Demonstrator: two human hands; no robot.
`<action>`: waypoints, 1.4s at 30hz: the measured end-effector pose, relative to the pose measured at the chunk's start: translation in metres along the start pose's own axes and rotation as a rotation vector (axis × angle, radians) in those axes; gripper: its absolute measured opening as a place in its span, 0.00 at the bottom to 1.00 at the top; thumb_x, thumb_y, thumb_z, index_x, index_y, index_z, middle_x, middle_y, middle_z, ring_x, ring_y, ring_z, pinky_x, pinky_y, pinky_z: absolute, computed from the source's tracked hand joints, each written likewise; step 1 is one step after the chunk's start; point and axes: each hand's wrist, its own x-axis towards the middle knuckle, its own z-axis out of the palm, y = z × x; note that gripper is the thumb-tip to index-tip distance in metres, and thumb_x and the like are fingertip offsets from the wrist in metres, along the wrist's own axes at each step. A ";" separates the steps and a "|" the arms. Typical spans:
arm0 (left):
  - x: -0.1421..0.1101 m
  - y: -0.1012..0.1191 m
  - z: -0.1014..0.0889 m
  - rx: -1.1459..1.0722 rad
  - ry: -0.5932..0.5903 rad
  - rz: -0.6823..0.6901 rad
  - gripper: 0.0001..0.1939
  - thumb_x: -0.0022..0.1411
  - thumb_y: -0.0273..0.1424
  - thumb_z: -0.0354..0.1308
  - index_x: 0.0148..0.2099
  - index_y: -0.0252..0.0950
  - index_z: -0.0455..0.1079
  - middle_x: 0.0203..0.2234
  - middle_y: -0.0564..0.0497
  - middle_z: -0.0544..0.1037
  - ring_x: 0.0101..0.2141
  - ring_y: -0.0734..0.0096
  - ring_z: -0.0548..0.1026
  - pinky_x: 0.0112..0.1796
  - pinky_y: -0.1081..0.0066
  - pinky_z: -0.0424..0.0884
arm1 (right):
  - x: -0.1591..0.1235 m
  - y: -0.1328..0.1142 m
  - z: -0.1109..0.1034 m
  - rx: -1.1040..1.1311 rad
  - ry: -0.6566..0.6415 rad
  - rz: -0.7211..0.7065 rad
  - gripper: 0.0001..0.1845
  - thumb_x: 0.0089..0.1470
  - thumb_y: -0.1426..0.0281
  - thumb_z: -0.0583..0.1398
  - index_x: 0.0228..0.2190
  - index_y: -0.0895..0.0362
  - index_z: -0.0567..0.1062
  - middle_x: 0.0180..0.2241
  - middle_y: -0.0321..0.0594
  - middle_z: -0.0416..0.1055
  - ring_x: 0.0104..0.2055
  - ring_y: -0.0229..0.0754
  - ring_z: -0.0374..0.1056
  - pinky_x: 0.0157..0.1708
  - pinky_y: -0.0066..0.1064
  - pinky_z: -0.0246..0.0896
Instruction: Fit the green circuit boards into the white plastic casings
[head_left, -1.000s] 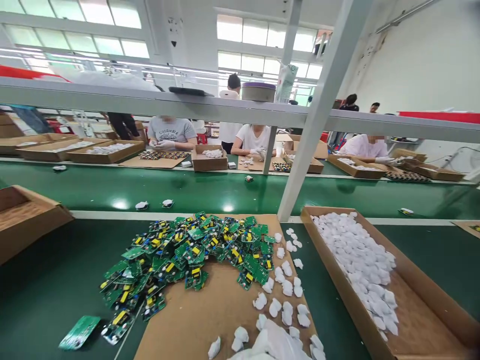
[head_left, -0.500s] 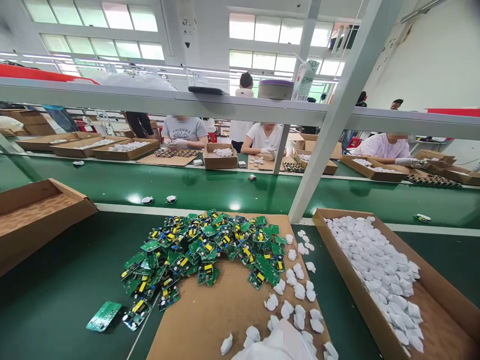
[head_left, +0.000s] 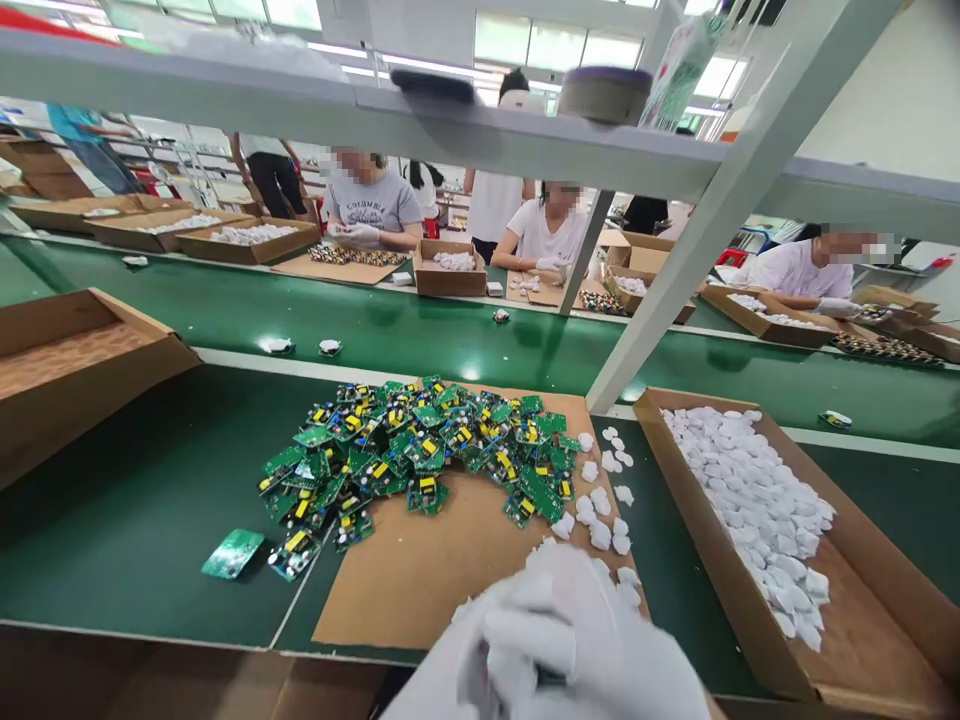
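Both my hands, in white gloves, are together at the bottom middle of the head view, over the near edge of the cardboard sheet. My left hand has its fingers curled in against my right hand. Only a small dark greenish patch shows between them, so what they hold is hidden. Beyond lies a heap of green circuit boards with yellow and blue parts. Small white pads, crumpled or folded, are scattered along the sheet's right side, and my hands cover some of them.
To the right stands a cardboard tray of white pads; at left is another cardboard tray. One board lies apart on the green table. A slanted post and shelf rail cross ahead. Co-workers sit beyond the green belt.
The view has tilted down, so the bench's near edge now shows. My gloved hands have risen into view and come together; earlier only one white glove showed at the bottom edge.
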 end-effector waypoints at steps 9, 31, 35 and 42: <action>0.026 0.012 -0.065 1.167 0.962 0.594 0.22 0.64 0.35 0.56 0.59 0.37 0.68 0.56 0.38 0.74 0.55 0.49 0.73 0.58 0.47 0.66 | 0.130 0.181 -0.054 -0.244 0.125 0.549 0.17 0.68 0.66 0.54 0.43 0.63 0.79 0.43 0.48 0.75 0.46 0.41 0.71 0.52 0.37 0.60; 0.034 0.027 -0.059 0.548 1.111 0.474 0.27 0.60 0.38 0.62 0.60 0.35 0.65 0.51 0.41 0.74 0.42 0.59 0.77 0.44 0.59 0.75 | -0.006 0.032 0.015 -0.392 -0.170 0.708 0.10 0.58 0.63 0.65 0.28 0.54 0.79 0.33 0.41 0.77 0.41 0.48 0.69 0.41 0.36 0.56; 0.012 0.025 -0.042 -0.078 0.792 0.343 0.22 0.61 0.40 0.63 0.56 0.38 0.72 0.47 0.44 0.78 0.39 0.65 0.78 0.40 0.67 0.75 | 0.013 0.031 0.024 -0.518 -0.248 0.793 0.08 0.53 0.65 0.67 0.29 0.58 0.79 0.31 0.49 0.75 0.44 0.56 0.68 0.40 0.40 0.58; 0.001 0.005 -0.023 -0.587 0.323 0.195 0.19 0.63 0.33 0.62 0.55 0.37 0.75 0.51 0.40 0.78 0.37 0.67 0.78 0.38 0.69 0.77 | -0.004 0.021 0.009 0.109 0.084 0.562 0.19 0.60 0.74 0.57 0.52 0.52 0.74 0.43 0.43 0.72 0.47 0.45 0.71 0.47 0.38 0.68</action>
